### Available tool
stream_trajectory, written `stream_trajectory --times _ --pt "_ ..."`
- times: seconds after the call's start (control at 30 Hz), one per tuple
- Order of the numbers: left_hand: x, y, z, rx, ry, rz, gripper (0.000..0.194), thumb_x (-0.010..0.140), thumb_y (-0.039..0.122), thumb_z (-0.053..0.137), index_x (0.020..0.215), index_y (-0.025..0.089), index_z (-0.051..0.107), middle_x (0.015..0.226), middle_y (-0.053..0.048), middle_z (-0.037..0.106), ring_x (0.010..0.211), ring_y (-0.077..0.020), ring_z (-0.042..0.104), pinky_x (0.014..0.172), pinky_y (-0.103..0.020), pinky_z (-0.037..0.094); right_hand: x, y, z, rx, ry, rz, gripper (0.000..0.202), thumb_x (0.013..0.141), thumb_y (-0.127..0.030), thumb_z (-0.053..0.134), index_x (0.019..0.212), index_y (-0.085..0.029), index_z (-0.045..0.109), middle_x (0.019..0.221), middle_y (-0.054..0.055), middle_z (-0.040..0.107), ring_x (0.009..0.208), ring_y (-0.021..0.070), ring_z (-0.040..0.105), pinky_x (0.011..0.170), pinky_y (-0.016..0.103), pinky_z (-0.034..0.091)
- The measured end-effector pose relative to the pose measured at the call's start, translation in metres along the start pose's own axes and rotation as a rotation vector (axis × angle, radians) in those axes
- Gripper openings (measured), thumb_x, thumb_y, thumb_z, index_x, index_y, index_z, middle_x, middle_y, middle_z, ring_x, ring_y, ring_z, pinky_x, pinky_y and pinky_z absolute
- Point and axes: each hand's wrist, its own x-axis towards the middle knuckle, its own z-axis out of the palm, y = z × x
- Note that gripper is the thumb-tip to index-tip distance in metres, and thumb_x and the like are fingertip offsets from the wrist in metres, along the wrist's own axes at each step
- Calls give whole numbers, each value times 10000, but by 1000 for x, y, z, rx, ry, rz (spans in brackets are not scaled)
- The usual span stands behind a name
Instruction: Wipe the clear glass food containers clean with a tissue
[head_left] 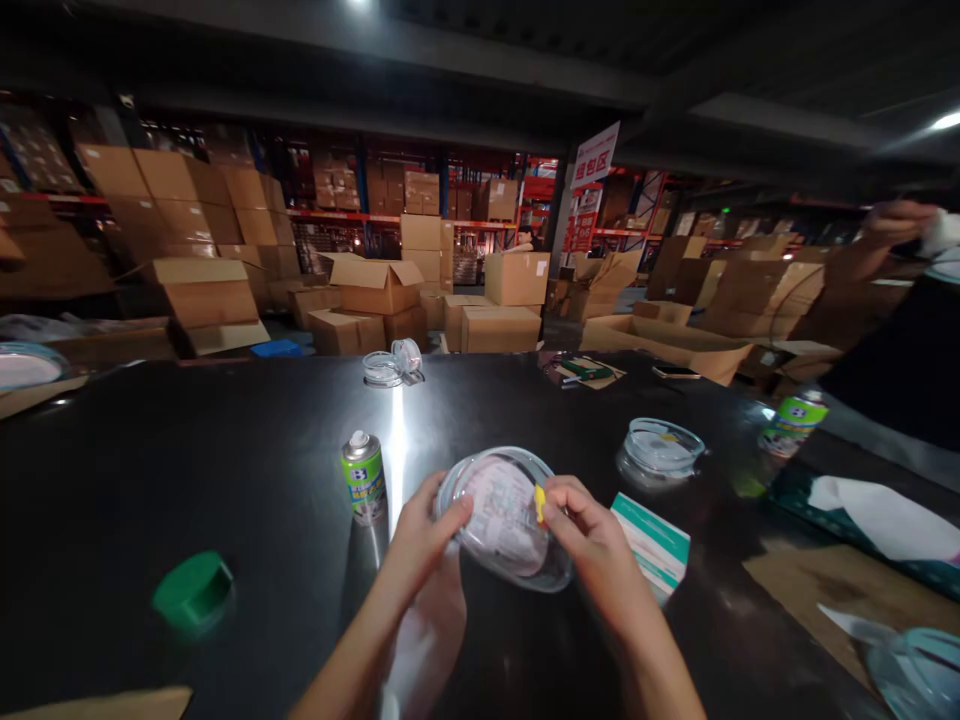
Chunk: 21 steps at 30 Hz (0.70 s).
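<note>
Above the dark table, my left hand [435, 520] grips the left rim of a clear, oval glass container [559, 572], thumb on top. A round pale label with print [501, 510] shows in the container. My right hand [589, 525] pinches a small yellow piece [540, 503] at the container's right side; its exact kind is unclear. Below my left hand hangs something white [431, 630], perhaps a cloth or tissue, partly hidden by the forearm. A green-labelled spray can [364, 480] without its cap stands to the left. Right of my right hand lies a white and teal box [652, 545].
A green cap [193, 590] lies at left. Clear containers [660, 448] and a second spray can [795, 425] stand at right, near brown cardboard [847, 600]. A phone [676, 372] lies at the far edge. Cardboard boxes [375, 285] and a person's hand [900, 222] are beyond.
</note>
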Motion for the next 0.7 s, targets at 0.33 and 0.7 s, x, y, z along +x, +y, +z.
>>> stream_trajectory --times 0.33,0.7 --pt "-14 12 2 53 180 68 420 782 348 640 1155 161 596 1040 -68 704 930 -229 655 811 -313 509 -17 -20 42 -294 264 -341 85 927 -181 504 880 -230 555 871 -1 566 799 123 567 708 217 446" --pt "-30 23 7 66 84 142 437 827 359 643 1227 225 529 979 7 699 832 -166 638 754 -247 499 -19 -19 51 -384 312 -423 87 911 -147 536 917 -204 601 877 18 606 787 116 603 685 197 482"
